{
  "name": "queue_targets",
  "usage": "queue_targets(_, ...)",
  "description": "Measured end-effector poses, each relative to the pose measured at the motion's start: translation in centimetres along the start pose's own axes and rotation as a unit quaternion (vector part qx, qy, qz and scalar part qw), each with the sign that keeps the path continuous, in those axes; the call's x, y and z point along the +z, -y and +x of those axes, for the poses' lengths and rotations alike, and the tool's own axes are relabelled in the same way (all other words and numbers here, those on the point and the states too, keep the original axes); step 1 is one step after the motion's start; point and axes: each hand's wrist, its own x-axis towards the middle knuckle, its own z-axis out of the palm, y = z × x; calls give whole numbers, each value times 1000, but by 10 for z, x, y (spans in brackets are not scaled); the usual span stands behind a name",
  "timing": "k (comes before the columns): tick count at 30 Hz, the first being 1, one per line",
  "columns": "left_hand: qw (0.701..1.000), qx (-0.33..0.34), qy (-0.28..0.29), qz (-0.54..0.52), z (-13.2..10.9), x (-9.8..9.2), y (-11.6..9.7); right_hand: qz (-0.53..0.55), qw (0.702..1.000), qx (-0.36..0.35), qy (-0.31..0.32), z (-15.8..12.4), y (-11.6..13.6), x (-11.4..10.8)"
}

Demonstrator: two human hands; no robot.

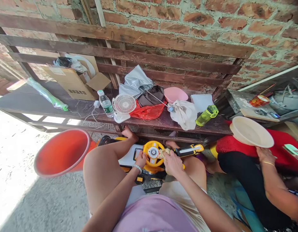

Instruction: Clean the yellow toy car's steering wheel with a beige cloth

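Pale lumpy piece (164, 152) juts from clamped right hand (173, 163); grip of left hand (140, 160) unclear.

Looks like a home yard or porch.
I see rough brick wall (197, 16) and wooden bench (15, 96) beyond left hand (140, 160) and right hand (173, 163), fan (124, 103) and carton (71, 84) on it; toy steering wheel (153, 152) between hands; concrete floor (54, 199), red bucket (64, 153) left of grip.

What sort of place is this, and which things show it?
Probably a partly shaded yard or porch at a home: there is a rough brick wall, a cluttered wooden bench, and bright sunlight on the bare ground.
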Motion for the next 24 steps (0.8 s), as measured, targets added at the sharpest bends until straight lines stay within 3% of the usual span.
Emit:
queue_targets(4,997,35,-13,66,2,-5,-1,22,998,1,-55,35,12,-23)
queue_targets(8,994,30,1,109,2,-5,1,8,1000,5,9,55,29,-24)
queue_targets(17,991,-5,43,124,7,-3,11,75,987,12,143,14,31,-15)
queue_targets(24,992,2,40,122,8,-4,13,121,986,-11,113,-1,47,1)
